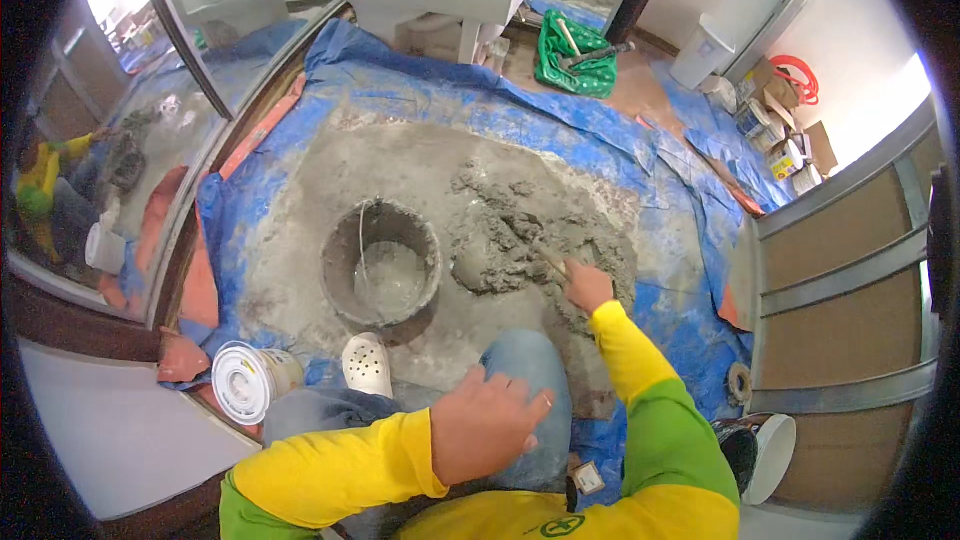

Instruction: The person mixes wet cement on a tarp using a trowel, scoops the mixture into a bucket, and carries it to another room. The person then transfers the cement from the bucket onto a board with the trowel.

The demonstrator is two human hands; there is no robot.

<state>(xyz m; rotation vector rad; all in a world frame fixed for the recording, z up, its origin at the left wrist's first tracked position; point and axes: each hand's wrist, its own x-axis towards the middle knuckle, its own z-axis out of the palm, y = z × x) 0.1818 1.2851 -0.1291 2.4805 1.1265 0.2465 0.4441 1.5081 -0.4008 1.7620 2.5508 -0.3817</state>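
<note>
**Right grip (588, 287) clamped on the tool (549, 259), and it's deep in the mix!**

Starting left: the bucket (343, 270) stands ahead and left of the left grip (490, 425), and a wide leftward sweep of the tool could knock its rim. Here's the left grip, fingers loosely apart, nothing visible in it, above the knee (535, 365). The grey mix (585, 230) spreads just ahead of the right grip, hiding the tool's far end. A wet handle could slip! Right of that grip, the blue sheet (660, 325): too hard a shove could spill mix there.

Left hand (487, 427) loosely curled above bent right leg (527, 365); right hand (588, 286) gripping, right arm (640, 370) reaching forward.
</note>
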